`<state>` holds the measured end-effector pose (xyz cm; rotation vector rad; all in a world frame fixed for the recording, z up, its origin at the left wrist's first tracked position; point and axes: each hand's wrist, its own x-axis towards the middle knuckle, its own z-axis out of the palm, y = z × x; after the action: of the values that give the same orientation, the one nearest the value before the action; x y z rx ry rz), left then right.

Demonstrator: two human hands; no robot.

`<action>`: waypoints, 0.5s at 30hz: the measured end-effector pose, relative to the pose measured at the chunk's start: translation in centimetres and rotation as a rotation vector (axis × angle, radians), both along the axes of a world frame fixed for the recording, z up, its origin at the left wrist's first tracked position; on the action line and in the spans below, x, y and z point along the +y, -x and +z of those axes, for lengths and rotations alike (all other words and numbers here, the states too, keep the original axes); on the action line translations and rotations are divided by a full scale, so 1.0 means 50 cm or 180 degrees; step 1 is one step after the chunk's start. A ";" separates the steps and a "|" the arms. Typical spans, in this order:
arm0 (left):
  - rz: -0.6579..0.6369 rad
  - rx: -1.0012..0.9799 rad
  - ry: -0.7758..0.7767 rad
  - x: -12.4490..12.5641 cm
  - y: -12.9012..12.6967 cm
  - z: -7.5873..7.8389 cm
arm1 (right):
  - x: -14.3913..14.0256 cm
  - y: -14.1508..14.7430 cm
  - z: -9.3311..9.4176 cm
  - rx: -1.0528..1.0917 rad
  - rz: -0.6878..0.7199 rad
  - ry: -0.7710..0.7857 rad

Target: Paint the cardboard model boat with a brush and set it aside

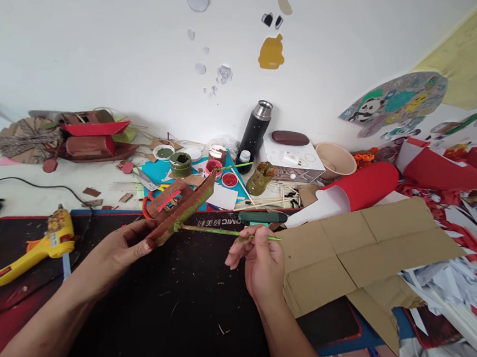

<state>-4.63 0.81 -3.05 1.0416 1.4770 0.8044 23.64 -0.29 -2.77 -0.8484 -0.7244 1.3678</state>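
Observation:
My left hand [132, 244] grips the near end of a brown model boat [186, 207], which is held tilted above the dark mat. Green paint covers part of the hull side that faces right. Between the thumb and fingers of my right hand [261, 257] is a thin green-stained paintbrush [213, 231], held level. Its tip touches the green patch on the hull. Behind the boat stand an open jar of green paint [180, 164] and a jar of red paint [213, 169]. A second brush [237, 166] slants up behind the boat's far end.
A yellow glue gun [38, 251] lies on the mat [170, 305] at left. Folded cardboard [365, 249] and paper scraps [458, 273] spread over the right side. Farther back are a black thermos [253, 133], a murky jar [261, 178] and finished-looking red-brown models [95, 142].

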 end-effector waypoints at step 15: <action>0.0129 -0.0013 0.0023 -0.002 0.001 -0.001 | -0.008 0.005 -0.009 -0.0011 0.0326 0.0046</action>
<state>-4.66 0.72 -3.11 1.0068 1.5008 0.8287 23.39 -0.67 -3.23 -0.8347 -0.7701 1.4647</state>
